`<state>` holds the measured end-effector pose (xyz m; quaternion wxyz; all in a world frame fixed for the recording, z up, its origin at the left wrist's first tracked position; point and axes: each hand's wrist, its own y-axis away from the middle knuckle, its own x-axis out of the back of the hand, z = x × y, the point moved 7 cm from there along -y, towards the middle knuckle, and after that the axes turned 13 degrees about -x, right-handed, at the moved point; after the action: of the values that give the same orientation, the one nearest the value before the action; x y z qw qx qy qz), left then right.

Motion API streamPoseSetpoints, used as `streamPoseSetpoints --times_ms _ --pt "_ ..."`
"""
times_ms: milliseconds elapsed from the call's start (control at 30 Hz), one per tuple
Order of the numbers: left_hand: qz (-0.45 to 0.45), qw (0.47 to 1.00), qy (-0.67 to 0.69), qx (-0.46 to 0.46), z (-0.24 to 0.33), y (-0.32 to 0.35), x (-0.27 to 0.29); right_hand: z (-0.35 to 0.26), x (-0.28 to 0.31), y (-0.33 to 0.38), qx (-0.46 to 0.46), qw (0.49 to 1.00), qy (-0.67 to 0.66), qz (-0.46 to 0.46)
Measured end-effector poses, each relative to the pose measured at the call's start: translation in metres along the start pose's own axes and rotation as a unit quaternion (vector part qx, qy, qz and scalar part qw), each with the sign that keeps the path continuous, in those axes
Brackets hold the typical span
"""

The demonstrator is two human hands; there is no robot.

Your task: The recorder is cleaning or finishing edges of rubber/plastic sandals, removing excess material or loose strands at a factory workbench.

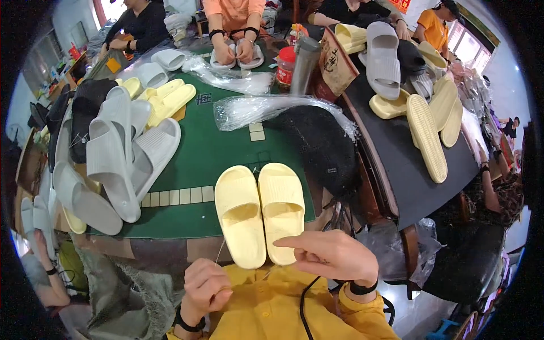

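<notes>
A pair of pale yellow slide slippers lies side by side at the table's near edge, toes away from me, heels toward my yellow shirt. Left of their heels, my left hand is closed in a pinch on a thin clear plastic strand that rises toward the left slipper. My right hand is over the right slipper's heel, index finger stretched across the footbed, the other fingers partly bent. Nothing shows in its grasp. Beyond the slippers lie two bundles of clear plastic strands, the nearer one partly in a plastic bag.
Grey slippers and yellow slippers pile up at left. More slippers lie on the black table at right. A black cap, red-lidded jar and grey tumbler stand mid-table. Opposite, a co-worker's hands handle grey slippers.
</notes>
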<state>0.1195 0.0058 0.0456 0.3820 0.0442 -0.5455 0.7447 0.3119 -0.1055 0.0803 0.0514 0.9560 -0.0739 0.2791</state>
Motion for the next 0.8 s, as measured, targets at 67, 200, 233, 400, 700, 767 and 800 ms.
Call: streamPoseSetpoints --times_ms 67,200,233,400,700,767,800 --pt "-0.019 1.0 -0.009 0.005 0.003 0.008 0.002 0.009 -0.009 -0.006 0.002 1.0 0.028 0.008" --pt "-0.076 0.996 -0.028 0.027 0.008 0.021 -0.003 0.017 -0.027 -0.011 0.005 0.994 0.1 -0.038" --pt "-0.081 0.996 -0.014 0.041 0.007 0.025 -0.005 0.022 -0.029 -0.013 -0.019 0.992 0.12 -0.045" --pt "-0.108 0.99 0.008 0.086 0.01 0.037 -0.008 0.04 -0.036 -0.017 -0.078 0.979 0.182 -0.041" --pt "-0.119 0.98 0.002 0.159 -0.005 0.06 -0.015 0.058 -0.04 -0.03 -0.115 0.963 0.245 -0.008" --pt "-0.123 0.981 -0.002 0.151 -0.007 0.054 -0.019 0.043 -0.031 -0.035 -0.011 0.977 0.197 0.076" --pt "-0.128 0.981 -0.006 0.143 -0.007 0.05 -0.021 0.048 -0.035 -0.037 -0.012 0.977 0.198 0.076"
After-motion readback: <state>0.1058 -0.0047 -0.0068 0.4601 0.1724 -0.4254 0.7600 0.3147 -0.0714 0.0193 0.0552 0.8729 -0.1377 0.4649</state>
